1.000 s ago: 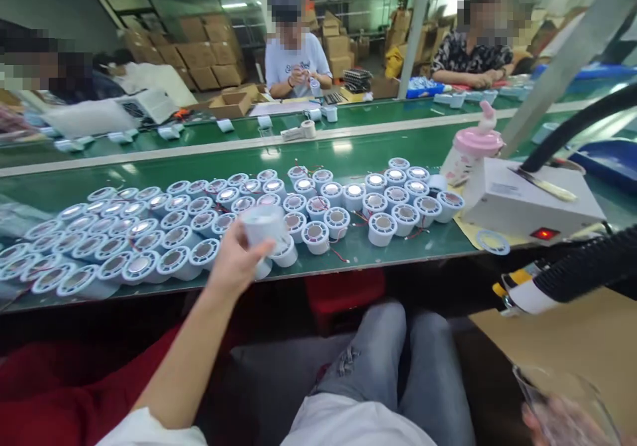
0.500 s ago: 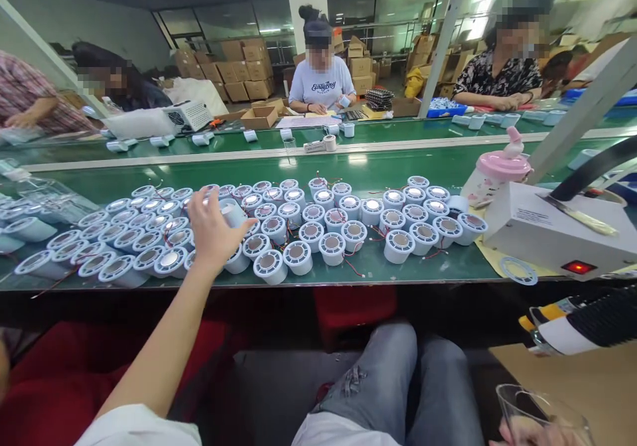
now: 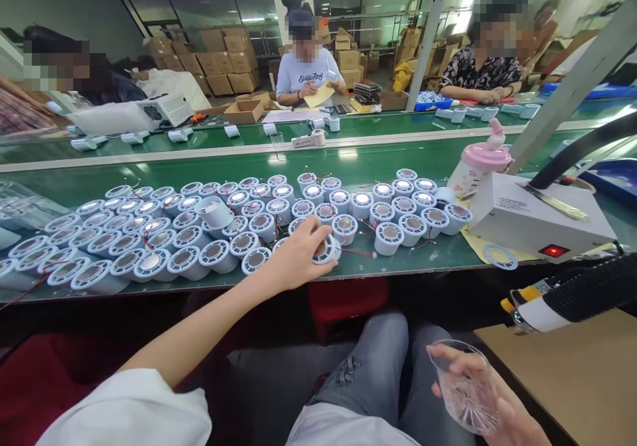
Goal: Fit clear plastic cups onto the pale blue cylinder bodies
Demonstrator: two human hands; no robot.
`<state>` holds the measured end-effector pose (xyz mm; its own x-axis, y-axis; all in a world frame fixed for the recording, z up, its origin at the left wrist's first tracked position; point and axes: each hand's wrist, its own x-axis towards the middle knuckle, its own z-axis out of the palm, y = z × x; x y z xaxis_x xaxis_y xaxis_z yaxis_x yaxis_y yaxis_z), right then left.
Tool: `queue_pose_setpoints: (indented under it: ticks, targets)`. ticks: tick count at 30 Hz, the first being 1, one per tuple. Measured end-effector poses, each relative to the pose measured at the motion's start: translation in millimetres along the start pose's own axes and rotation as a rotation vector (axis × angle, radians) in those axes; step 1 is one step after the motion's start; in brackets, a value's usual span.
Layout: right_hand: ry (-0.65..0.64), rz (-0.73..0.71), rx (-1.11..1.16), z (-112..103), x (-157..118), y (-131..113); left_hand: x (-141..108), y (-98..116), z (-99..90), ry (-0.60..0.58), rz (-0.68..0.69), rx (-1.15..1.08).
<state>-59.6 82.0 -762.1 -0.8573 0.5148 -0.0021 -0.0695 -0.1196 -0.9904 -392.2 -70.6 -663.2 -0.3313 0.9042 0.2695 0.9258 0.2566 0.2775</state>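
Note:
My left hand [image 3: 291,255] reaches over the near edge of the bench, its thumb and fingers around a light-blue round housing [image 3: 326,251] with a slotted rim and a grey disc in its top. Many similar housings [image 3: 184,260] stand close together around it, with thin red and black wires among them. One housing [image 3: 215,212] rests on top of the others, a white interior showing. Low on the right, over my lap, my right hand [image 3: 512,409] holds a clear, ribbed plastic cup [image 3: 470,393], tilted.
A white box with a lit red switch [image 3: 542,217] stands at the right, a loose blue ring [image 3: 500,257] before it. Behind is a pink-lidded cup [image 3: 480,164]. A black hose [image 3: 592,297] juts in below. People sit across the green conveyor [image 3: 199,160].
My left hand has let go of the housing now lying on the others and moved right to a front-row one. The right hand has raised the clear cup further into view.

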Motion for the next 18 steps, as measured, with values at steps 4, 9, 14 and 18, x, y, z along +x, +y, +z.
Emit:
queue_pose_setpoints:
  ticks: [4, 9, 14, 18]
  targets:
    - [-0.054, -0.253, -0.559, 22.8, 15.1, -12.3, -15.7, 33.8, 20.6, -0.223, -0.18, -0.776]
    - [-0.021, -0.529, -1.249, 52.1, 43.2, -37.1, -17.0, 65.2, 57.7, -0.65, -0.151, -1.113]
    - [-0.125, -0.23, -1.221, 47.1, 50.7, -49.9, -16.7, 81.2, 59.7, -0.43, 0.096, -0.807]
    - [-0.162, -0.057, -0.879, 39.5, 44.6, -54.1, -20.1, 83.3, 66.8, -0.296, 0.034, -0.831]
